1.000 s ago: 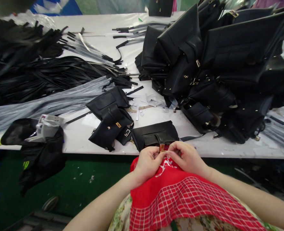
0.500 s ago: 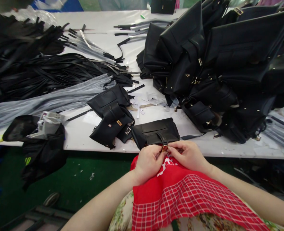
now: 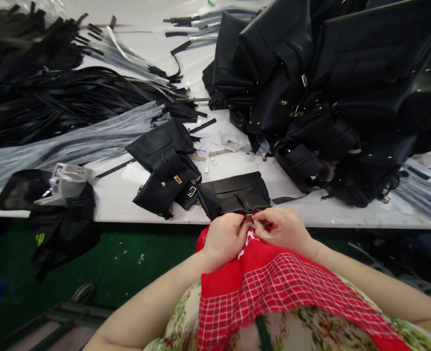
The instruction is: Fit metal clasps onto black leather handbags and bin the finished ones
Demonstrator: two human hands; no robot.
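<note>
A black handbag (image 3: 233, 191) lies at the table's front edge, its strap tab with a small metal clasp pointing toward me. My left hand (image 3: 225, 236) is closed, pinching that clasp between thumb and fingers. From the other side, my right hand (image 3: 283, 228) closes its fingertips at the same clasp; whether it grips the metal or something smaller is hidden. Both hands rest against a red apron (image 3: 266, 265) with a checked border. Just left of this bag, a second black handbag (image 3: 167, 168) lies with its gold clasp plate and a square buckle showing.
Black handbags (image 3: 274, 73) with gold fittings are piled high at the right. Bundles of black straps (image 3: 91, 100) cover the left, some in clear plastic (image 3: 65, 146). A black cloth bag with a grey device (image 3: 67, 183) hangs over the front edge. Paper scraps (image 3: 219, 146) lie mid-table.
The whole view has shifted, so the table appears slightly higher and further left. Both hands stay at the clasp, and the right fingers have curled a little more.
</note>
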